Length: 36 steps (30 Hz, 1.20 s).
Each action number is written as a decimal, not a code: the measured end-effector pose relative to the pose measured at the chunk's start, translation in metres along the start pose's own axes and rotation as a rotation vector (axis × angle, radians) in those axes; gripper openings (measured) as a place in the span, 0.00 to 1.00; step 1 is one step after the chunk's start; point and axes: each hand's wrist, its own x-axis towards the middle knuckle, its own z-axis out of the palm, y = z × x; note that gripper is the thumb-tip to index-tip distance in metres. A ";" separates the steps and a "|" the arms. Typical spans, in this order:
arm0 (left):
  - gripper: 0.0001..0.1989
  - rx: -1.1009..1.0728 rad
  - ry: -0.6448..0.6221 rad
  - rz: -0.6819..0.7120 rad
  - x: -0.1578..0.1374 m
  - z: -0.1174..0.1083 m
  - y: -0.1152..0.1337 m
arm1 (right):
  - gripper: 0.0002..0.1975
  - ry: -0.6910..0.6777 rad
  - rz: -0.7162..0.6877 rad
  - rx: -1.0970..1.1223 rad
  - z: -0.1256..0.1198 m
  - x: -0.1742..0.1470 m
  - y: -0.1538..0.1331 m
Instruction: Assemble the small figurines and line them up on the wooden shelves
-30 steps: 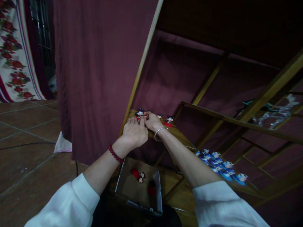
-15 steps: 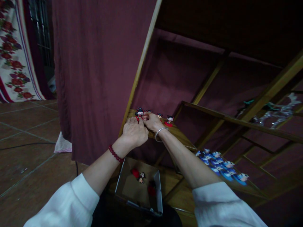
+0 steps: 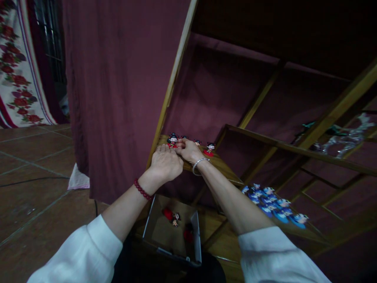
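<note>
A small figurine with black hair and a red base stands near the left end of a wooden shelf. My left hand is in front of it, back of the hand up, with its curled fingertips at the base. From the right, my right hand pinches the same figurine low on its side; its fingertips are partly covered. Behind the right hand show parts of two similar figurines, one with dark hair. Another red figurine stands farther right on the shelf.
Below my hands is an open cardboard box with several red figurines lying inside. Several blue figurines stand in rows on a lower shelf at right. Clear, shiny ornaments sit beyond a wooden rail. A maroon curtain hangs at left.
The figurine at my fingers sits slightly lower, its red base now showing more between my hands. Both hands stay close around it, and the view has shifted a little.
</note>
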 end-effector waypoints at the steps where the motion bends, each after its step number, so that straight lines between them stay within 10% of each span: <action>1: 0.25 0.011 0.003 0.004 0.000 0.000 0.000 | 0.13 -0.002 -0.001 0.005 0.000 0.000 0.000; 36: 0.15 -0.245 0.512 0.180 -0.024 0.033 0.021 | 0.09 0.181 -0.240 0.079 -0.031 -0.070 0.001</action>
